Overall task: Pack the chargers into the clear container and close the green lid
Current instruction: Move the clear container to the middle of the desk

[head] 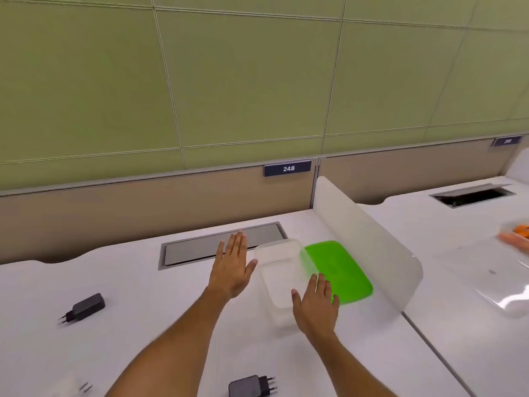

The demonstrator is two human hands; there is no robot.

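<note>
The clear container (279, 270) stands uncovered on the white desk, with nothing visible inside. The green lid (342, 270) lies flat just right of it, partly behind its wall. My left hand (233, 267) hovers flat with fingers apart at the container's left side. My right hand (316, 305) is spread over the container's near right corner and the lid's near edge. A black charger (84, 308) lies at the far left. Another black charger (252, 386) rests at the bottom edge between my forearms. A white charger (77, 386), blurred, sits at the bottom left.
A white divider panel (369, 242) rises just right of the lid. A grey cable hatch (220, 246) is set in the desk behind my left hand. On the neighbouring desk are a clear plastic item (498, 285), another person's hand (515, 242) and an open hatch (473, 196).
</note>
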